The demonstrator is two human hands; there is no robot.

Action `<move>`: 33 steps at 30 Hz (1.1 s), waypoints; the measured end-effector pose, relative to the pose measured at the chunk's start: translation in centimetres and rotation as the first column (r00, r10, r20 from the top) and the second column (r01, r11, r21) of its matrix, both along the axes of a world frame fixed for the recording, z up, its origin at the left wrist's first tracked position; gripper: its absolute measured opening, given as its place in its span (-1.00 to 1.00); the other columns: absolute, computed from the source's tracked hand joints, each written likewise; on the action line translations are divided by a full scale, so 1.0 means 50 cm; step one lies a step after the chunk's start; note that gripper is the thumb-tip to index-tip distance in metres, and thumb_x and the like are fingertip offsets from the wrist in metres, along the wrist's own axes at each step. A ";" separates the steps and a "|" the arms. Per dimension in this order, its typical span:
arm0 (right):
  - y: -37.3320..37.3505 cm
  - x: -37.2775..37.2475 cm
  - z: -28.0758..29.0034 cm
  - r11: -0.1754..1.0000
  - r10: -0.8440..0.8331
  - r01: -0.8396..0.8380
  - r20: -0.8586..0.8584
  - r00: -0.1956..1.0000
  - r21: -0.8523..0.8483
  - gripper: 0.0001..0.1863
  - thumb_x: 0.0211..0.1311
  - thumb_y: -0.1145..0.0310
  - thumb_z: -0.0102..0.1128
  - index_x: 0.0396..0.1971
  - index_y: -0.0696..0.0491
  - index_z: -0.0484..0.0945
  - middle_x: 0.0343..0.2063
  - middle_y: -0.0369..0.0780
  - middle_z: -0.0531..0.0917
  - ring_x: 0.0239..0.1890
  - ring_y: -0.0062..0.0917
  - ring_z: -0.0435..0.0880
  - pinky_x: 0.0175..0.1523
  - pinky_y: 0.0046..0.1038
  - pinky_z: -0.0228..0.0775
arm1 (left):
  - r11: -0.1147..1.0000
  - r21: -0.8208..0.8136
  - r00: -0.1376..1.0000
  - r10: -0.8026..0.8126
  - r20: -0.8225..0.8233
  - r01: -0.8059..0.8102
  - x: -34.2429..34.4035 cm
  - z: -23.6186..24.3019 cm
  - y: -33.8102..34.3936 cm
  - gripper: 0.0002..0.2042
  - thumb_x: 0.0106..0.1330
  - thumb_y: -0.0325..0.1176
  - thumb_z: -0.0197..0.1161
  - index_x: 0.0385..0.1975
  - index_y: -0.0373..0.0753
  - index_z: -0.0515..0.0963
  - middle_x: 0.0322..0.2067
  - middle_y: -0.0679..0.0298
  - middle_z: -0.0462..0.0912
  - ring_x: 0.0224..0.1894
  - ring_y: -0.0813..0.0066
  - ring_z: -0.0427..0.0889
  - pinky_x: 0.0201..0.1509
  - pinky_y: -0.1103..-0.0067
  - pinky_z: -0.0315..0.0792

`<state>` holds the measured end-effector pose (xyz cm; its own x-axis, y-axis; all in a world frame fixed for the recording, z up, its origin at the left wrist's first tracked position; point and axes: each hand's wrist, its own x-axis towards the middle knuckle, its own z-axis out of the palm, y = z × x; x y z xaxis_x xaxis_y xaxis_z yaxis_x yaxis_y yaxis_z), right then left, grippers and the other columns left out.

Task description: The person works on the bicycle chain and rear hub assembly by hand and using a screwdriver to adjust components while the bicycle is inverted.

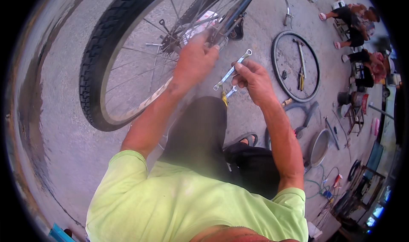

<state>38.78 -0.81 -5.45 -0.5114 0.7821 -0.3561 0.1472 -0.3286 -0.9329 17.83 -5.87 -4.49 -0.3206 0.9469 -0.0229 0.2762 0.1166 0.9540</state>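
Wrench (pixel 227 75) is pinched in the right hand (pixel 256 82), near the left hand (pixel 195 62).

A grey, stained concrete floor (pixel 257 31) carries everything here. On it, a black bicycle tyre (pixel 275 63) lies flat, encircling a hammer (pixel 301 56) and a yellow-handled tool (pixel 301 82); a round metal basin (pixel 320 148) and a thin green cable (pixel 315 182) lie farther back toward the right.
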 end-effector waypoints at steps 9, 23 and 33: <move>0.000 -0.046 0.041 0.996 -0.049 0.045 -0.053 0.997 -0.071 -0.79 0.44 0.25 0.26 -0.15 0.10 0.65 -0.37 -0.32 0.70 -0.42 -0.67 0.64 -0.32 -0.60 0.37 | 0.994 0.105 0.998 0.028 -0.060 -0.022 0.000 0.015 -0.035 -0.51 0.41 -0.38 0.23 0.32 -0.38 0.42 -0.03 0.02 0.69 -0.15 0.33 0.77 -0.02 0.47 0.62; 0.015 -0.060 0.085 0.999 0.001 -0.002 -0.018 1.000 -0.054 -0.81 0.39 0.32 0.28 -0.16 0.12 0.59 -0.40 -0.27 0.67 -0.44 -0.64 0.60 -0.33 -0.58 0.35 | 0.998 0.016 0.820 -0.064 0.568 0.067 -0.014 -0.014 -0.130 -0.75 0.42 -0.48 0.23 0.06 -0.32 0.59 -0.34 0.27 0.69 -0.37 0.56 0.64 -0.26 0.57 0.53; -0.070 -0.040 0.099 0.981 0.074 -0.067 -0.033 0.997 0.180 -0.83 0.41 0.35 0.31 -0.22 0.14 0.56 -0.40 -0.22 0.71 -0.43 -0.62 0.65 -0.34 -0.58 0.50 | 0.948 0.319 0.314 -0.298 0.901 -0.018 0.039 -0.049 -0.092 -0.73 0.50 -0.30 0.23 0.07 -0.29 0.62 -0.21 0.21 0.68 -0.21 0.45 0.65 -0.05 0.42 0.56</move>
<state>36.79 -4.29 -0.52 -0.5779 0.7930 -0.1926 0.1261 -0.1464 -0.9812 19.76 -10.45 -6.96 -0.0960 0.9954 0.0063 -0.8207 -0.0827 0.5654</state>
